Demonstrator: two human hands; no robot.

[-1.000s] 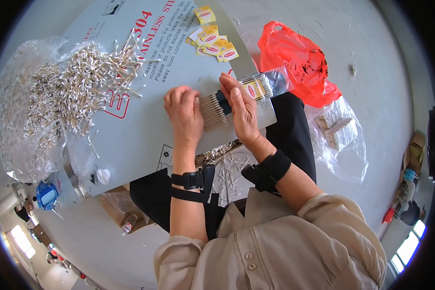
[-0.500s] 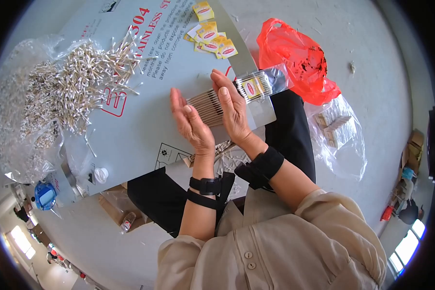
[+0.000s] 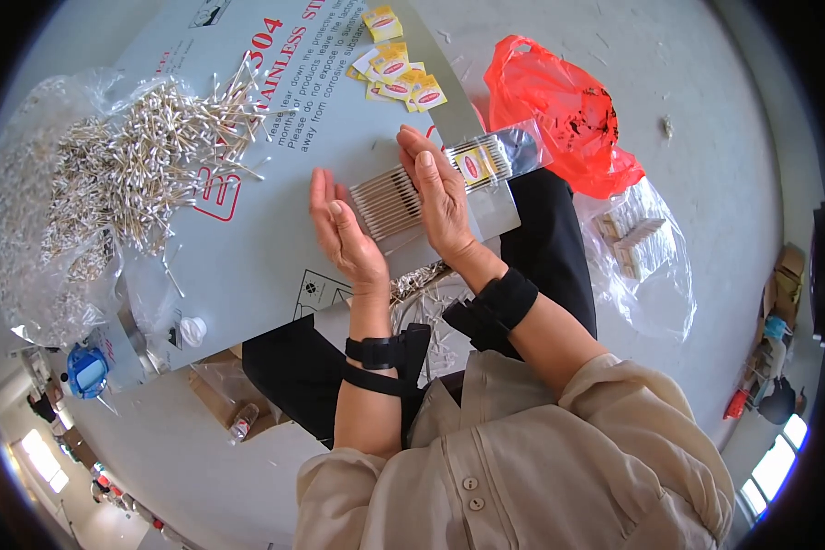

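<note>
A flat row of cotton swabs lies on the table, its far part inside a clear plastic sleeve with a yellow-and-white label card. My right hand rests across the swabs beside the card, fingers stretched out and hiding part of the row. To the left of the swabs' bare ends, my left hand is held open, fingers extended, with a small gap to them. One swab sits slightly apart at the row's near side. Neither hand grips anything.
Loose cotton swabs spill from a large clear bag on the left of the grey table. Yellow label cards lie at the far edge. Right of the table are a red plastic bag and a clear bag holding packs.
My left hand has moved a little left, away from the swab ends, so more of the row shows. My right hand stays over the swabs, almost unmoved.
</note>
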